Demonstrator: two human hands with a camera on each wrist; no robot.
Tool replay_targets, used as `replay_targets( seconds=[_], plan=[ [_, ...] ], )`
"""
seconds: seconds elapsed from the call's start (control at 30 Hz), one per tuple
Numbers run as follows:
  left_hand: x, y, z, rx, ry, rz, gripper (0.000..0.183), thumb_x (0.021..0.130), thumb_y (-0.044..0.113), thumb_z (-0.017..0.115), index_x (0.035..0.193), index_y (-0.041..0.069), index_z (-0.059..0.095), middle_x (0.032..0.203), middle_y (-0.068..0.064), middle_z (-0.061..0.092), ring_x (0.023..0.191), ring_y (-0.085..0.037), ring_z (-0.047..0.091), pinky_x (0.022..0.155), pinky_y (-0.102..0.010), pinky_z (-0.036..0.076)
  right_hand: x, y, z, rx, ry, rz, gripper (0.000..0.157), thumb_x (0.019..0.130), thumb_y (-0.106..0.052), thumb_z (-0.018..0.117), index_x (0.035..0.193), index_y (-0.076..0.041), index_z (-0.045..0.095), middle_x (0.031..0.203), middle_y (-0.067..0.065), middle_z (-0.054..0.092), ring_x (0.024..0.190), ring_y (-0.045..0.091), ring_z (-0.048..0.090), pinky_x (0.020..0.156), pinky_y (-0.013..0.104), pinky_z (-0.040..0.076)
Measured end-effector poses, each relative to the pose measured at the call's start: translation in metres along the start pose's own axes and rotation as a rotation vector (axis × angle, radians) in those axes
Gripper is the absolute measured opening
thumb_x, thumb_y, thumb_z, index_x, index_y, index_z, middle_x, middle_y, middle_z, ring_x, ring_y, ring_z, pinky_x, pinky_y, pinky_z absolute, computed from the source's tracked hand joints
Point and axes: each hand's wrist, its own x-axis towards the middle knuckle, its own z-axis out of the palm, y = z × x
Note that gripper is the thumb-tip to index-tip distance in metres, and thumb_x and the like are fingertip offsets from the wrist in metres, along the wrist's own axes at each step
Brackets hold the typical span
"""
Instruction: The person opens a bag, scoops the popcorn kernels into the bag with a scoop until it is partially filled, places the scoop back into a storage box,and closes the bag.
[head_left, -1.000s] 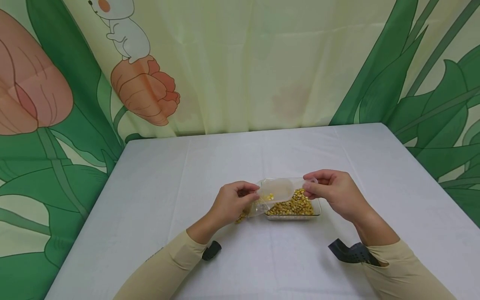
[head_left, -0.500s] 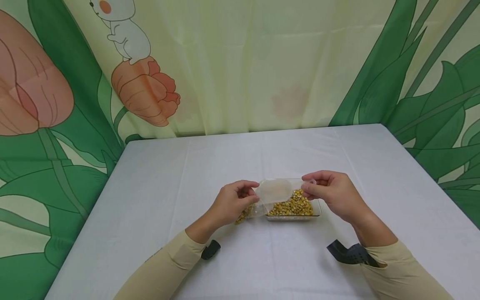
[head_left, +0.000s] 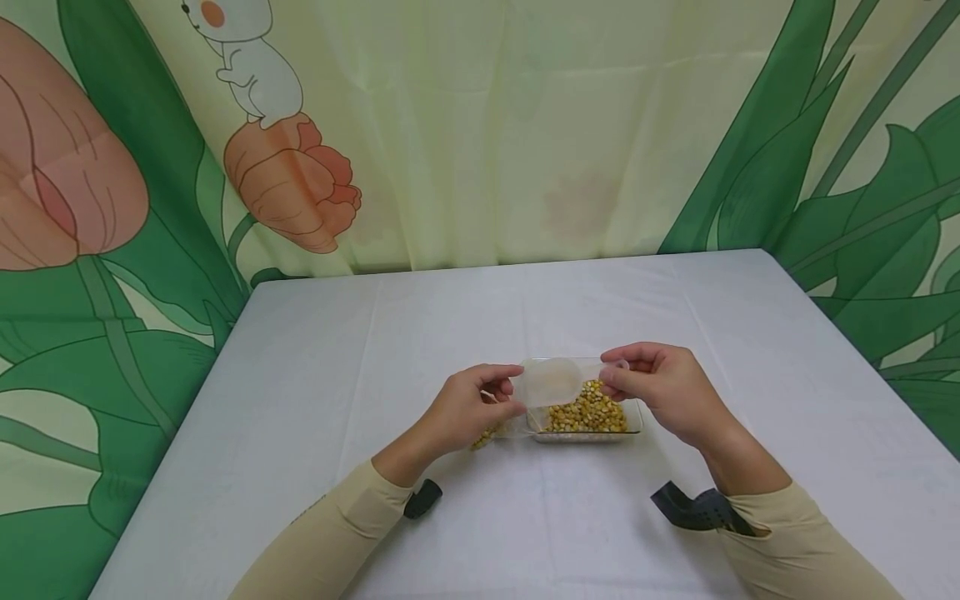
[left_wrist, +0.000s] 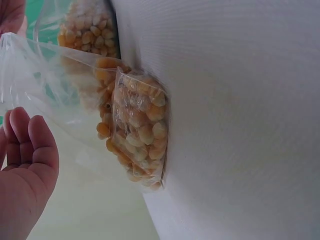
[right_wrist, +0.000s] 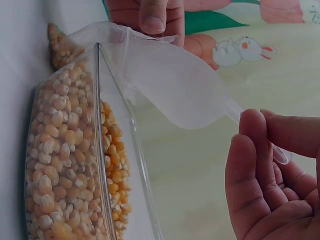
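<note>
A translucent plastic scoop [right_wrist: 175, 87] is tilted with its wide end at the mouth of a clear plastic bag [left_wrist: 75, 120]. My right hand [head_left: 670, 390] pinches the scoop's handle between thumb and fingers, above the right side of a glass container [right_wrist: 97, 125]. My left hand [head_left: 468, 408] holds the bag's mouth, its thumb and index finger spread apart in the head view. Corn kernels [left_wrist: 140, 125] fill the bottom of the bag, which rests on the table. More corn kernels [head_left: 588, 412] lie heaped in the container. No kernels show in the scoop.
The glass container stands close to the right of the bag on a white-clothed table [head_left: 450, 317]. Behind the table hangs a curtain [head_left: 465, 125] printed with flowers and a rabbit. Dark straps [head_left: 701, 508] hang at both wrists.
Yellow kernels seen at the scoop's wide end one second ago are gone from it. The scoop and right hand have shifted slightly left; the left thumb and index finger have spread wider.
</note>
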Motion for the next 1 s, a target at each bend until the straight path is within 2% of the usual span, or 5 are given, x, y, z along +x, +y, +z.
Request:
replay_targets(
  seconds=[0.23, 0.53, 0.8, 1.0],
  plan=[
    [-0.001, -0.001, 0.002, 0.034, 0.040, 0.051, 0.038, 0.086, 0.005, 0.078, 0.123, 0.001, 0.069, 0.092, 0.000, 0.061, 0.084, -0.013, 0.061, 0.076, -0.025, 0.054, 0.000, 0.001, 0.001, -0.010, 0.000, 0.011, 0.031, 0.095, -0.010, 0.069, 0.116, 0.012, 0.063, 0.092, 0.017, 0.071, 0.082, 0.025, 0.069, 0.075, 0.027, 0.057],
    [-0.002, -0.002, 0.000, 0.082, 0.040, 0.039, 0.033, 0.089, 0.008, 0.077, 0.121, 0.004, 0.071, 0.087, 0.004, 0.060, 0.082, -0.011, 0.061, 0.075, -0.025, 0.053, 0.000, 0.002, -0.002, -0.024, -0.009, 0.025, 0.033, 0.096, -0.012, 0.070, 0.118, 0.011, 0.063, 0.094, 0.016, 0.071, 0.082, 0.023, 0.070, 0.075, 0.026, 0.057],
    [-0.002, -0.003, 0.000, 0.052, 0.042, 0.042, 0.033, 0.089, 0.007, 0.077, 0.121, 0.001, 0.070, 0.087, 0.002, 0.060, 0.081, -0.012, 0.060, 0.075, -0.024, 0.053, -0.007, 0.005, -0.025, -0.089, 0.010, 0.025, 0.034, 0.097, -0.014, 0.068, 0.120, 0.011, 0.062, 0.091, 0.010, 0.071, 0.080, 0.020, 0.070, 0.075, 0.025, 0.056],
    [-0.001, -0.003, -0.001, 0.056, 0.042, 0.037, 0.033, 0.089, 0.007, 0.076, 0.121, 0.001, 0.070, 0.086, 0.002, 0.060, 0.079, -0.012, 0.060, 0.073, -0.025, 0.053, -0.014, 0.013, -0.047, -0.140, 0.063, 0.007, 0.035, 0.099, -0.015, 0.065, 0.123, 0.011, 0.061, 0.090, 0.001, 0.072, 0.080, 0.017, 0.072, 0.075, 0.021, 0.055]
  ],
)
